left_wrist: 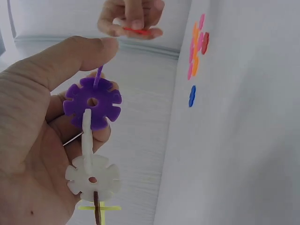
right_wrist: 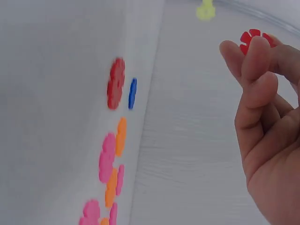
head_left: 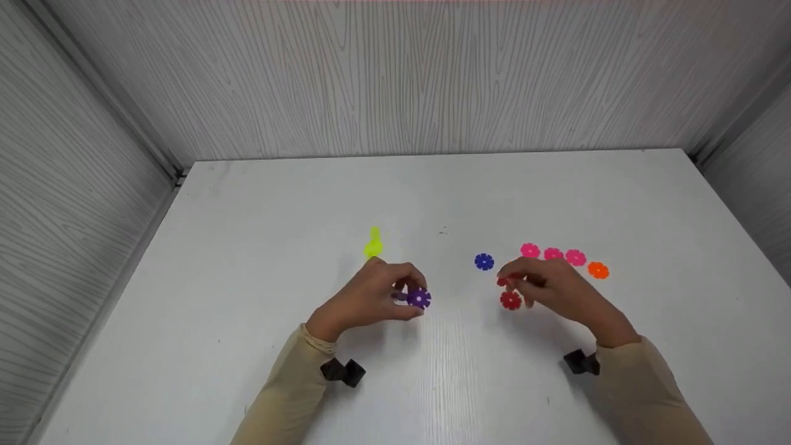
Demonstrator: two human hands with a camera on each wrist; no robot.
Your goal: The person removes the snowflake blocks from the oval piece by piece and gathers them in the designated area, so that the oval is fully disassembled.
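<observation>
Purple disc [head_left: 419,299] and red disc [right_wrist: 245,37], each held above the white tabletop [head_left: 185,309]
Near frame centre, the left hand [head_left: 368,296] grips the purple one, linked to whitish discs [left_wrist: 107,179]; right of centre, the right hand [head_left: 559,288] pinches the red

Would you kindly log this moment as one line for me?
left hand: holds joined discs, purple and white among them | right hand: pinches red disc | on table: blue disc, pink discs, orange discs
</observation>
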